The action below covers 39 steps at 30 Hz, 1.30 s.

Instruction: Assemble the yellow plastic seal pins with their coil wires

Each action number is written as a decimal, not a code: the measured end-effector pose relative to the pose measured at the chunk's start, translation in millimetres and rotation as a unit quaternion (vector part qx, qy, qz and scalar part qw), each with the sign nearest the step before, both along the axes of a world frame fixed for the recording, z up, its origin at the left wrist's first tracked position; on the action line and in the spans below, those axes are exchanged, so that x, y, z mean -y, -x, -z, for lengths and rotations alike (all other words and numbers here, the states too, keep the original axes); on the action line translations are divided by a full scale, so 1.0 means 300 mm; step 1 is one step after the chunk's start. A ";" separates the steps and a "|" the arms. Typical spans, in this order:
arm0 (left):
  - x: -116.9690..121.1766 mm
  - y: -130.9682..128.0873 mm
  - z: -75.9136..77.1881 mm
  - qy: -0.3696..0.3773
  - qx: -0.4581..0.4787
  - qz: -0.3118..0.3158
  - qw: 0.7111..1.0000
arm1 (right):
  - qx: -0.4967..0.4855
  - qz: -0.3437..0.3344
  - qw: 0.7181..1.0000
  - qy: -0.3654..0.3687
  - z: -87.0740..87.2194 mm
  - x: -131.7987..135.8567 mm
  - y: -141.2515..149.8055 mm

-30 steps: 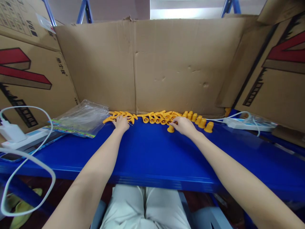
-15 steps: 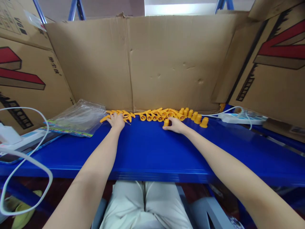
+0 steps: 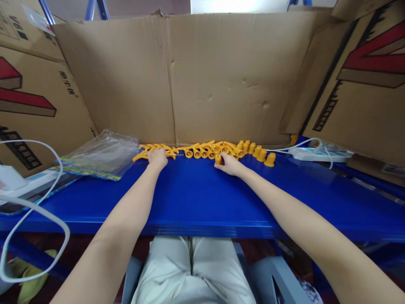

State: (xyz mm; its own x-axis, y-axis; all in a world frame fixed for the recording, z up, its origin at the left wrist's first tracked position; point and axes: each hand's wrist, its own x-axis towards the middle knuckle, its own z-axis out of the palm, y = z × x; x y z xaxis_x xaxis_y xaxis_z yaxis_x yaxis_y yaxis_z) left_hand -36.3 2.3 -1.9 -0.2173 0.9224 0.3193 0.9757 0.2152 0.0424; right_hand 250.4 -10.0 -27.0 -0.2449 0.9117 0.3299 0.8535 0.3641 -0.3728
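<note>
A row of small orange plastic parts [image 3: 202, 150] lies along the back of the blue table [image 3: 202, 198], against a cardboard wall [image 3: 221, 80]. My left hand [image 3: 157, 158] rests on the forked orange pieces [image 3: 142, 153] at the left end, fingers curled over them. My right hand [image 3: 230, 164] pinches one small orange cap [image 3: 218, 159] on the table just in front of the row. Several more orange caps [image 3: 262, 155] stand to the right of that hand.
A clear plastic bag [image 3: 101, 155] lies left of the row. A white charger and cable [image 3: 19, 190] sit at the far left edge. A white power strip with cords [image 3: 319, 153] lies at the right. Cardboard boxes [image 3: 34, 93] stand on both sides.
My right hand has slid a little left along the row with the orange cap in its fingers. My left hand has stayed on the forked pieces. The camera tilted slightly.
</note>
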 end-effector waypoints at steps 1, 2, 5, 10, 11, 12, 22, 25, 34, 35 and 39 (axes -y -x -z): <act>0.003 -0.004 -0.008 -0.006 0.005 0.008 1.000 | -0.009 0.001 1.000 -0.011 0.004 -0.005 -0.001; 0.009 -0.010 -0.015 -0.015 0.011 0.017 1.000 | -0.015 -0.002 1.000 -0.020 0.007 -0.010 -0.002; 0.034 -0.049 -0.035 -0.054 0.024 0.063 0.996 | -0.014 -0.022 0.998 -0.049 0.018 -0.029 -0.008; 0.083 -0.151 -0.036 -0.048 0.005 0.160 0.986 | 0.008 -0.090 0.991 -0.103 0.032 -0.052 -0.020; 0.090 -0.167 -0.034 -0.043 0.001 0.168 0.985 | 0.013 -0.102 0.989 -0.110 0.033 -0.053 -0.021; 0.096 -0.179 -0.031 -0.039 -0.002 0.174 0.984 | 0.017 -0.111 0.987 -0.114 0.033 -0.054 -0.021; 0.109 -0.193 -0.025 -0.009 -0.017 0.165 0.986 | 0.029 -0.112 0.988 -0.104 0.026 -0.040 -0.004; 0.105 -0.195 -0.019 -0.002 -0.024 0.165 0.986 | 0.035 -0.083 0.992 -0.089 0.023 -0.034 -0.006; 0.090 -0.200 -0.003 -0.013 0.014 0.183 0.983 | 0.032 -0.073 0.994 -0.074 0.007 -0.014 0.007; 0.088 -0.202 0.000 -0.012 0.023 0.187 0.982 | 0.025 -0.088 0.992 -0.085 0.009 -0.014 0.011; 0.082 -0.215 0.013 0.016 0.062 0.215 0.975 | 0.009 -0.131 0.984 -0.125 0.013 -0.009 0.022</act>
State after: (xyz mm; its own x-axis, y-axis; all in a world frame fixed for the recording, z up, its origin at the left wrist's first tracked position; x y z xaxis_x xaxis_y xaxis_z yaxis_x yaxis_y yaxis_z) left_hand 28.3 -22.2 -5.7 0.1557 0.9458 0.2849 0.9638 -0.2086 0.1658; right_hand 243.8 -7.4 -31.0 -0.4681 0.7084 0.5283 0.7247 0.6498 -0.2292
